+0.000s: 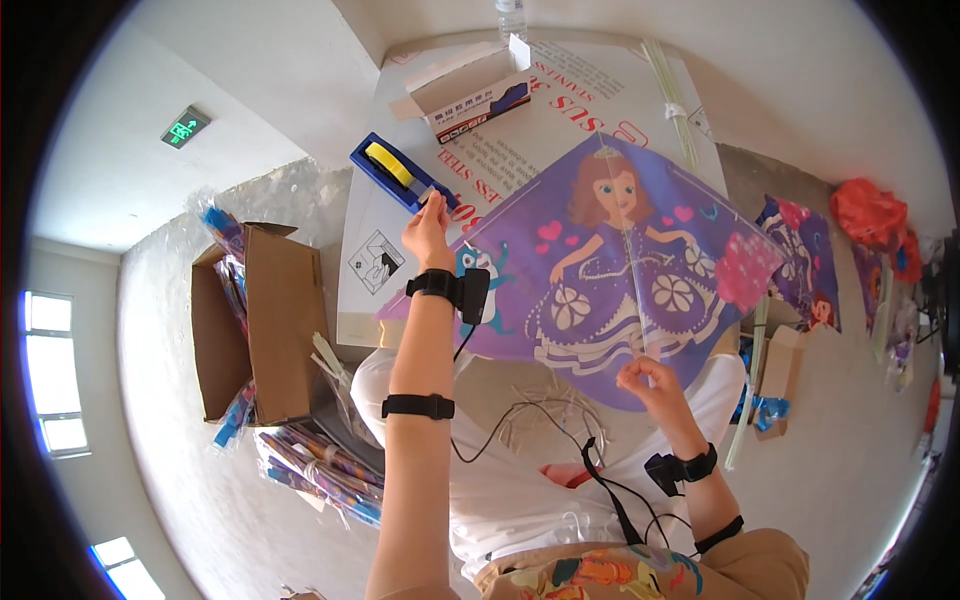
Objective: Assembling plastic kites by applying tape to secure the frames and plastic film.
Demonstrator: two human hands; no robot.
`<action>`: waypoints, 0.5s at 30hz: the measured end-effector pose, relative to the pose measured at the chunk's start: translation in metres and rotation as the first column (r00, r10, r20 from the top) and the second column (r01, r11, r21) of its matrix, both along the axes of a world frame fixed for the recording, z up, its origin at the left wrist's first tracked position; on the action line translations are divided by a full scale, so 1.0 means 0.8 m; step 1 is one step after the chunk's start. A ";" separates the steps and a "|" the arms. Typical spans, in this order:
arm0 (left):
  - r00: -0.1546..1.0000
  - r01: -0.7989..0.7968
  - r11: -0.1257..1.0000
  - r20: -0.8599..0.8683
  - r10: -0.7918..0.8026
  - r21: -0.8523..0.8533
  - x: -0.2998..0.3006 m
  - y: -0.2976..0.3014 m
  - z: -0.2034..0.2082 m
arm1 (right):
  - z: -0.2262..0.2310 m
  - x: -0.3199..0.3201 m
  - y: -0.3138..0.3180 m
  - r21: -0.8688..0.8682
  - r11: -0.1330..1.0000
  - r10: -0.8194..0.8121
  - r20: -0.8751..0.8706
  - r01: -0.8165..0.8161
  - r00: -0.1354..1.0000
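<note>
A purple diamond-shaped kite (600, 265) printed with a princess in a gown lies across the table and overhangs its near edge toward my lap. A thin line runs down its middle. Left of it on the table stands a blue tape dispenser (363, 152) with a roll of yellow-cored tape (391, 166). My left hand (427, 240) is at the dispenser's near end, fingertips pinched on the tape's end. Over the kite's lower corner, my right hand (652, 388) has its fingers curled together; whatever they hold, if anything, is too small to tell.
On the table (365, 300) sit an opened carton (470, 95) and a tied bundle of thin sticks (670, 100). A cardboard box (285, 320) of packed kites stands to the left, above wrapped bundles (325, 470). Rightward are another kite (800, 255) and a red bag (868, 212).
</note>
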State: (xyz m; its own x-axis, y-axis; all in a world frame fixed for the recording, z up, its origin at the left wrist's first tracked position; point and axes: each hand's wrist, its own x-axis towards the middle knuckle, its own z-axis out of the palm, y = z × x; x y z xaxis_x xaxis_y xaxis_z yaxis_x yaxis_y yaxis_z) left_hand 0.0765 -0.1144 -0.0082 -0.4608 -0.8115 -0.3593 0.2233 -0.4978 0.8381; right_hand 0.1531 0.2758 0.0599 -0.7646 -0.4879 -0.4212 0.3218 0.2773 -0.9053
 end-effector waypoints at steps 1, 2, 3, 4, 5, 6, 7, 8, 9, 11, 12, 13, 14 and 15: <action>0.999 -0.026 0.997 0.040 0.029 -0.078 -0.001 0.004 0.004 | -0.003 -0.003 0.003 0.014 0.999 0.031 -0.035 -0.031 0.999; 0.999 -0.028 0.997 0.038 0.031 -0.076 0.001 0.008 0.008 | -0.005 -0.005 0.007 0.027 0.998 0.064 -0.070 -0.062 0.996; 0.957 0.080 0.969 0.290 -0.009 -0.235 0.003 0.011 0.012 | -0.003 -0.008 0.009 0.029 0.998 0.066 -0.075 -0.064 0.995; 0.850 0.219 0.909 0.527 0.001 -0.355 0.007 0.013 0.017 | 0.001 -0.011 0.010 0.069 0.994 0.092 -0.136 -0.083 0.986; 0.852 0.211 0.910 0.524 0.008 -0.358 0.015 0.010 0.022 | 0.005 -0.015 0.010 0.107 0.989 0.121 -0.194 -0.102 0.973; 0.983 0.077 0.956 0.181 -0.025 -0.284 0.025 0.001 0.027 | 0.014 -0.019 0.009 0.103 0.989 0.125 -0.198 -0.106 0.972; 0.982 -0.007 0.989 -0.186 -0.020 -0.147 0.033 0.006 0.032 | 0.027 -0.027 0.015 0.077 0.991 0.127 -0.228 -0.112 0.965; 0.943 0.011 0.991 -0.329 -0.054 -0.131 0.048 0.003 0.040 | 0.035 -0.036 0.020 0.050 0.991 0.132 -0.259 -0.123 0.957; 0.910 -0.004 0.999 -0.415 -0.016 -0.046 0.056 0.017 0.065 | 0.039 -0.051 0.036 0.092 0.985 0.170 -0.312 -0.148 0.935; 0.844 0.025 0.999 -0.536 -0.034 -0.023 0.095 0.021 0.096 | 0.060 -0.078 0.042 0.180 0.972 0.200 -0.298 -0.150 0.933; 0.799 0.055 0.997 -0.597 -0.071 -0.045 0.122 0.016 0.115 | 0.068 -0.094 0.032 0.236 0.954 0.247 -0.278 -0.183 0.929; 0.747 0.076 0.997 -0.660 -0.079 -0.034 0.150 0.008 0.126 | 0.077 -0.107 0.016 0.233 0.953 0.258 -0.273 -0.196 0.927; 0.741 0.009 0.995 -0.668 -0.071 -0.096 0.171 0.011 0.139 | 0.086 -0.122 -0.003 0.251 0.931 0.340 -0.330 -0.265 0.881; 0.725 -0.024 0.991 -0.685 -0.072 -0.129 0.190 0.010 0.139 | 0.093 -0.135 -0.021 0.270 0.905 0.414 -0.386 -0.328 0.825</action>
